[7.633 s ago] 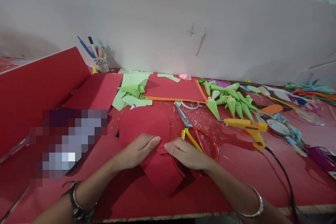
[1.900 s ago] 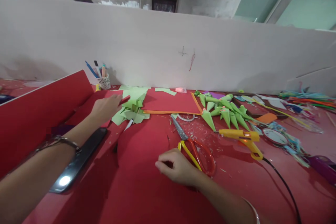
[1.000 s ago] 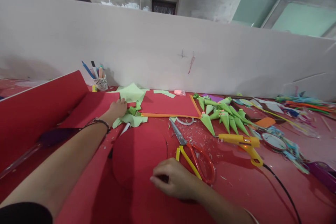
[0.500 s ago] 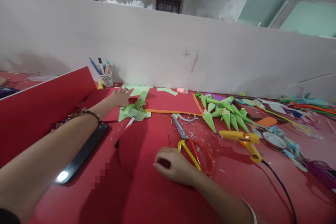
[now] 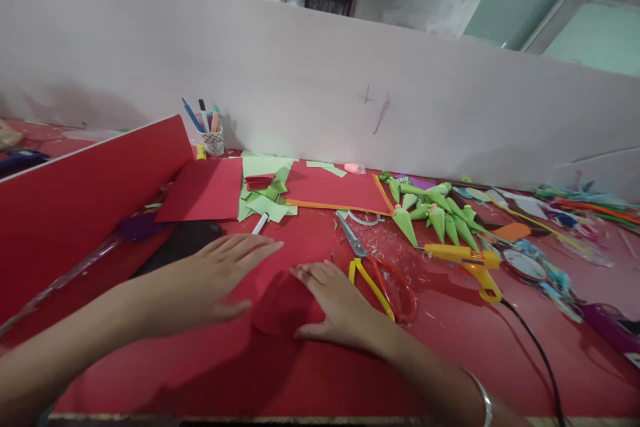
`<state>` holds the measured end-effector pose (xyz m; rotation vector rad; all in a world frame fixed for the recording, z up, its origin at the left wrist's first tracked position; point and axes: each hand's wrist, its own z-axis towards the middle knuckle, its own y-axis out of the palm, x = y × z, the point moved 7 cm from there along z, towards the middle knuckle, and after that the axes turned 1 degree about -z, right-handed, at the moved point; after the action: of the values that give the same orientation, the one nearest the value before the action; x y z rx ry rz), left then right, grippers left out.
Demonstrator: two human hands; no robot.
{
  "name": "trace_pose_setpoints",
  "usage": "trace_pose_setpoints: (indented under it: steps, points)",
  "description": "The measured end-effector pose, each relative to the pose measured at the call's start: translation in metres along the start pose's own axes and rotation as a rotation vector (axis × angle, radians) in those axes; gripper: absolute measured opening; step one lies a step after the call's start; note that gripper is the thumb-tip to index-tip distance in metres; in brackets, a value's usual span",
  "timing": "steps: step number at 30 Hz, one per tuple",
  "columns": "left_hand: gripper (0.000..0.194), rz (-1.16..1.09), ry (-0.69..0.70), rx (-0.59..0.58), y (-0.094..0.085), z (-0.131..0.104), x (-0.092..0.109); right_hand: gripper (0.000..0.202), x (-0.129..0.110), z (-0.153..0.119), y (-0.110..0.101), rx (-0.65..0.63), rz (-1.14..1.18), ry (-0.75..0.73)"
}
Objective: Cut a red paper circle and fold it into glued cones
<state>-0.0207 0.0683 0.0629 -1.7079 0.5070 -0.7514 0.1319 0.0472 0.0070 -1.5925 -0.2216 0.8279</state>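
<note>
My left hand [image 5: 213,280] hovers over the red table, its fingers spread, with nothing in it. To its right, my right hand [image 5: 335,307] rests with fingers apart on a round red paper piece [image 5: 285,307]. Scissors [image 5: 373,270] with red and yellow handles lie open just beyond my right hand. A white pen [image 5: 261,223] lies past my left fingertips. Behind it are green paper pieces [image 5: 270,207] with a small stack of red paper [image 5: 259,181] on top. A dark phone-like object [image 5: 180,247] is partly hidden behind my left hand.
A yellow glue gun [image 5: 463,255] and a pile of green paper cones [image 5: 440,213] sit on the right. Red sheets [image 5: 205,190], a pen cup [image 5: 212,140] and a standing red board [image 5: 100,193] are at the left. A white partition [image 5: 300,80] closes the back.
My left hand has come back from the green paper toward me. My right hand has opened over the round red paper. The small red stack is now visible on the green pieces.
</note>
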Motion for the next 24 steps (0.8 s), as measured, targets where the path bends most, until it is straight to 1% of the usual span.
trace_pose_setpoints:
  steps: [2, 4, 7, 9, 10, 12, 14, 16, 18, 20, 21, 22, 24]
  points:
    - [0.077, -0.076, -0.026, -0.032, 0.017, -0.014, 0.003, 0.071, -0.007, -0.007, -0.001, -0.004, -0.016, -0.003]
    - [0.095, -0.128, -0.059, -0.081, 0.039, -0.023, 0.007, 0.065, -0.014, -0.016, 0.000, -0.040, -0.014, -0.011]
    - [0.111, -0.159, -0.026, -0.149, 0.075, -0.029, 0.018, 0.072, -0.021, -0.030, 0.004, -0.105, 0.032, -0.014]
    - [0.112, -0.153, -0.005, -0.160, 0.093, -0.031, 0.023, 0.075, -0.021, -0.036, 0.005, -0.126, 0.060, -0.008]
    - [0.111, -0.156, 0.004, -0.140, 0.097, -0.032, 0.024, 0.074, -0.020, -0.038, 0.004, -0.123, 0.068, 0.002]
    - [0.103, -0.171, 0.034, -0.096, 0.099, -0.033, 0.026, 0.070, -0.014, -0.039, -0.002, -0.090, 0.062, 0.056]
    - [0.090, -0.186, 0.056, -0.075, 0.093, -0.032, 0.027, 0.068, -0.006, -0.039, -0.009, -0.044, 0.026, 0.124]
    - [0.081, -0.183, 0.037, -0.071, 0.085, -0.029, 0.022, 0.064, -0.002, -0.038, -0.014, -0.035, -0.013, 0.139]
    - [0.082, -0.154, -0.009, -0.037, 0.074, -0.023, 0.013, 0.058, -0.001, -0.039, -0.018, -0.041, -0.055, 0.105]
    - [0.085, -0.103, -0.034, 0.032, 0.063, -0.017, 0.002, 0.054, 0.003, -0.041, -0.025, -0.003, -0.139, 0.113]
    - [0.086, -0.079, -0.035, 0.064, 0.059, -0.014, -0.003, 0.053, 0.009, -0.044, -0.030, 0.031, -0.198, 0.159]
    - [0.085, -0.060, -0.034, 0.084, 0.057, -0.012, -0.007, 0.051, 0.017, -0.047, -0.035, 0.064, -0.262, 0.235]
    - [0.081, -0.047, -0.030, 0.086, 0.058, -0.010, -0.011, 0.045, 0.037, -0.056, -0.041, 0.083, -0.382, 0.442]
